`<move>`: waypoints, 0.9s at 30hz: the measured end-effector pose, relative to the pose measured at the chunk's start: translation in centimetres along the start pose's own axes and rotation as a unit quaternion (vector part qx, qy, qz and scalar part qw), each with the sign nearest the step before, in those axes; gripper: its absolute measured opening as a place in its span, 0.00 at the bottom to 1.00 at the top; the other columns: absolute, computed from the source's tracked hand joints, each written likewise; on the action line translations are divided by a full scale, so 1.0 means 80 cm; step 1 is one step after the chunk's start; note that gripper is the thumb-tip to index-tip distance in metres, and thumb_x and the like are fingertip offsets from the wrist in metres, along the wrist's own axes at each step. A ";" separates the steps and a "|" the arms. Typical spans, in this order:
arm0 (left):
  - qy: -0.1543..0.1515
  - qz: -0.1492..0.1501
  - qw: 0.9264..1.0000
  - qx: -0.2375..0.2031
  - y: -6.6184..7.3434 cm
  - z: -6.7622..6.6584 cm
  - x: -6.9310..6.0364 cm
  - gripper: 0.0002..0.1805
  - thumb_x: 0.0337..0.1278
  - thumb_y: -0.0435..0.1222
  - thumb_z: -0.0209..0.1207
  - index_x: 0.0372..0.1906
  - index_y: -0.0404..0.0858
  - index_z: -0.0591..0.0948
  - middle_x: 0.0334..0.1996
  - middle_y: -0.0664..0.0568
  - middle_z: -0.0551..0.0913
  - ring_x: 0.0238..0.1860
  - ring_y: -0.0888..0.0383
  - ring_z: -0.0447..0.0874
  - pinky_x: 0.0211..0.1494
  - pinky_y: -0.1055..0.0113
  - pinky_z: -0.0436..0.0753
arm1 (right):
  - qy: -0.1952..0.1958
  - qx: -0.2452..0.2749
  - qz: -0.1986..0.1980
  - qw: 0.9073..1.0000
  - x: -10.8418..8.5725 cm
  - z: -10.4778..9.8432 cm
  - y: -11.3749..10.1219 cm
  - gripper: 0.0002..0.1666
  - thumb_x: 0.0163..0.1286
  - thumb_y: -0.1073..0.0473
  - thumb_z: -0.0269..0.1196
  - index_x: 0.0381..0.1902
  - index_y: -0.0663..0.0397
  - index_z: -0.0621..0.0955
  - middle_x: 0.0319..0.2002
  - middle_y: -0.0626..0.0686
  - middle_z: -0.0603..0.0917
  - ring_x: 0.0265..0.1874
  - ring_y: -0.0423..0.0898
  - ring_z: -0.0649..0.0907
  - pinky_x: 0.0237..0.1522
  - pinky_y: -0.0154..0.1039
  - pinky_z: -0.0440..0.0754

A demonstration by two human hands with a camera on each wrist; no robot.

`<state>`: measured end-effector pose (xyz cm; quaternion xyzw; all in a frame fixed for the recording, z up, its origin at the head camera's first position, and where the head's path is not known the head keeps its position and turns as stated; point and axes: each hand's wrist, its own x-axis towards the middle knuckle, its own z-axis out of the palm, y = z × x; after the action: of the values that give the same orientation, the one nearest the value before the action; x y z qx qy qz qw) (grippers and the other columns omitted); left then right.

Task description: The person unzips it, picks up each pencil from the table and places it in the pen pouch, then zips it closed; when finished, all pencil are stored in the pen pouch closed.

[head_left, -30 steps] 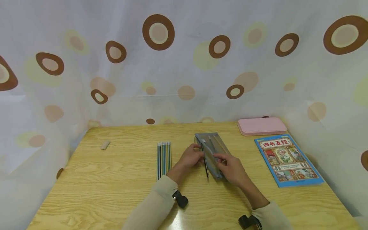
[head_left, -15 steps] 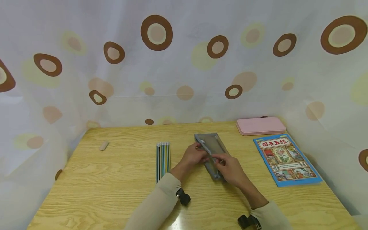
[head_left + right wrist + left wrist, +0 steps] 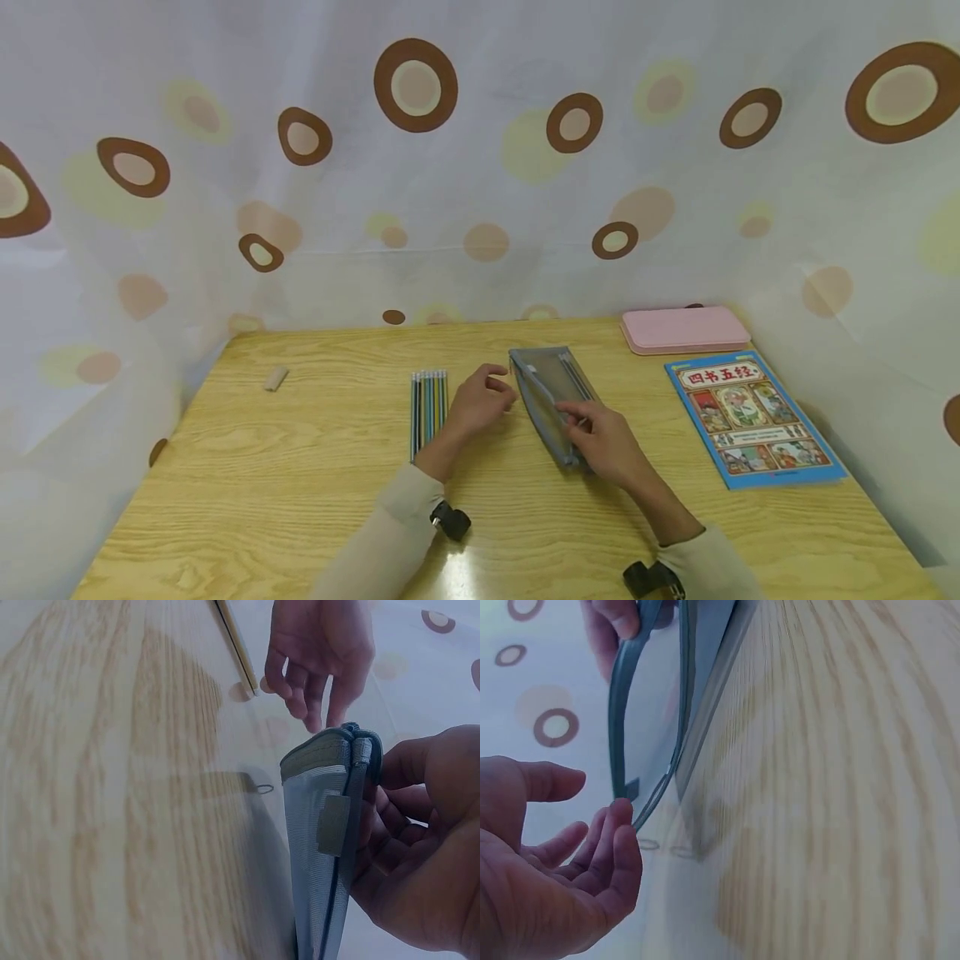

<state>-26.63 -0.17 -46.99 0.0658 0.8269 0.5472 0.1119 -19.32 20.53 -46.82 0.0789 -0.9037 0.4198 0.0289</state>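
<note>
A grey mesh pencil case (image 3: pixel 551 392) lies at the middle of the table, its zip side parted, with several pencils (image 3: pixel 576 377) showing inside. My right hand (image 3: pixel 611 442) pinches the edge of the case near its front end; in the right wrist view the fingers of that hand (image 3: pixel 427 832) grip the case (image 3: pixel 322 825) by its zip edge. Between the case and a row of pencils (image 3: pixel 429 408), my left hand (image 3: pixel 478 404) is in the air, holding nothing. Its fingers are loosely bent in the left wrist view, where the hand (image 3: pixel 562 870) appears beside the parted opening (image 3: pixel 649 742).
A pink case (image 3: pixel 684 329) lies at the back right, with a blue-edged book (image 3: pixel 753 417) in front of it. A small beige block (image 3: pixel 276 378) is at the back left. Patterned cloth (image 3: pixel 480 167) hangs behind the table.
My left hand has drawn back leftward from the case. The dark pencil earlier in that hand went into the case, where pencils now lie along the right side. My right hand keeps its grip.
</note>
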 end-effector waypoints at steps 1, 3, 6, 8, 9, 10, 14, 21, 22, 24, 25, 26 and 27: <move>0.005 0.006 1.000 0.011 -0.001 -0.004 -0.003 0.25 0.61 0.39 0.58 0.63 0.41 0.72 0.46 0.49 0.82 0.38 0.57 0.85 0.35 0.65 0.81 | 0.000 0.000 0.000 1.000 0.000 0.000 0.001 0.19 0.67 0.65 0.57 0.55 0.59 0.81 0.37 0.51 0.81 0.29 0.41 0.76 0.26 0.32 0.73; 0.016 0.020 0.999 0.026 -0.001 -0.013 -0.010 0.25 0.62 0.38 0.59 0.64 0.41 0.71 0.46 0.48 0.82 0.40 0.55 0.85 0.34 0.65 0.80 | 0.001 0.000 -0.001 1.000 0.000 0.001 0.002 0.19 0.67 0.65 0.57 0.55 0.59 0.81 0.37 0.51 0.81 0.29 0.40 0.76 0.26 0.32 0.73; 0.026 0.034 0.999 0.031 -0.005 -0.028 -0.017 0.25 0.63 0.37 0.58 0.64 0.41 0.71 0.47 0.47 0.79 0.43 0.52 0.83 0.34 0.65 0.79 | 0.002 -0.001 -0.001 1.000 0.000 0.001 0.003 0.19 0.67 0.65 0.57 0.55 0.58 0.81 0.37 0.51 0.80 0.28 0.40 0.76 0.26 0.32 0.73; 0.036 0.040 0.997 0.046 -0.008 -0.039 -0.022 0.25 0.63 0.37 0.57 0.65 0.41 0.70 0.48 0.47 0.78 0.44 0.52 0.81 0.34 0.65 0.79 | 0.001 -0.001 0.000 1.000 0.001 0.001 0.003 0.19 0.68 0.65 0.57 0.55 0.58 0.81 0.37 0.51 0.80 0.28 0.40 0.75 0.26 0.32 0.72; 0.041 0.043 0.997 0.055 -0.011 -0.044 -0.024 0.25 0.63 0.37 0.57 0.65 0.41 0.70 0.48 0.47 0.78 0.44 0.53 0.81 0.33 0.65 0.79 | 0.000 -0.001 0.000 1.000 0.001 0.001 0.003 0.18 0.68 0.65 0.57 0.55 0.58 0.81 0.37 0.51 0.80 0.28 0.40 0.75 0.25 0.32 0.72; 0.045 0.044 0.996 0.067 -0.014 -0.050 -0.026 0.26 0.63 0.37 0.56 0.65 0.41 0.70 0.48 0.48 0.77 0.44 0.54 0.80 0.33 0.65 0.78 | 0.000 0.000 0.000 1.000 0.000 0.001 0.003 0.18 0.68 0.65 0.57 0.55 0.58 0.81 0.37 0.51 0.80 0.27 0.39 0.75 0.25 0.32 0.72; 0.075 0.045 0.989 0.118 -0.025 -0.073 -0.034 0.26 0.61 0.38 0.56 0.65 0.39 0.70 0.48 0.47 0.78 0.41 0.55 0.80 0.33 0.66 0.78 | 0.001 0.005 -0.001 1.000 0.000 0.001 0.003 0.18 0.69 0.64 0.57 0.56 0.58 0.81 0.37 0.52 0.80 0.28 0.40 0.75 0.25 0.32 0.72; 0.113 0.004 0.972 0.208 -0.044 -0.105 -0.043 0.25 0.58 0.38 0.57 0.61 0.39 0.73 0.44 0.46 0.78 0.38 0.54 0.76 0.37 0.63 0.75 | 0.006 0.002 -0.004 1.000 0.001 0.002 0.006 0.18 0.69 0.64 0.57 0.56 0.57 0.81 0.38 0.51 0.81 0.29 0.40 0.77 0.26 0.32 0.73; 0.114 -0.001 0.968 0.223 -0.047 -0.108 -0.043 0.24 0.57 0.38 0.57 0.60 0.38 0.74 0.44 0.46 0.79 0.38 0.53 0.76 0.37 0.61 0.75 | 0.008 0.000 -0.004 1.000 0.001 0.002 0.006 0.18 0.69 0.64 0.57 0.56 0.57 0.81 0.38 0.51 0.81 0.30 0.40 0.77 0.26 0.32 0.73; 0.113 -0.012 0.963 0.244 -0.051 -0.113 -0.043 0.23 0.57 0.38 0.56 0.59 0.37 0.75 0.43 0.45 0.79 0.37 0.53 0.77 0.37 0.60 0.76 | 0.011 -0.002 -0.005 1.000 0.001 0.001 0.006 0.18 0.69 0.64 0.57 0.56 0.56 0.81 0.38 0.51 0.81 0.30 0.40 0.77 0.26 0.33 0.73; 0.111 -0.016 0.962 0.251 -0.053 -0.116 -0.044 0.23 0.57 0.38 0.57 0.58 0.36 0.76 0.43 0.44 0.80 0.37 0.52 0.77 0.37 0.59 0.76 | 0.012 -0.004 -0.005 1.000 0.001 0.001 0.006 0.18 0.69 0.64 0.57 0.56 0.56 0.81 0.38 0.51 0.81 0.29 0.40 0.77 0.26 0.33 0.73; 0.108 -0.021 0.960 0.257 -0.056 -0.118 -0.044 0.22 0.57 0.38 0.56 0.57 0.36 0.76 0.42 0.44 0.80 0.36 0.52 0.78 0.36 0.59 0.76 | 0.012 -0.005 -0.005 1.000 0.001 0.001 0.006 0.18 0.69 0.64 0.57 0.56 0.56 0.81 0.38 0.51 0.81 0.29 0.40 0.77 0.25 0.33 0.73; 0.104 -0.026 0.959 0.262 -0.057 -0.120 -0.044 0.21 0.57 0.37 0.56 0.57 0.35 0.77 0.41 0.44 0.81 0.35 0.52 0.78 0.36 0.59 0.77 | 0.012 -0.006 -0.006 1.000 0.001 0.001 0.006 0.18 0.69 0.64 0.57 0.56 0.57 0.81 0.38 0.51 0.81 0.29 0.40 0.76 0.25 0.33 0.73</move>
<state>-25.64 -11.33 -47.18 0.0136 0.9497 0.3123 0.0185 -19.45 20.77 -47.21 0.0789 -0.9053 0.4150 0.0430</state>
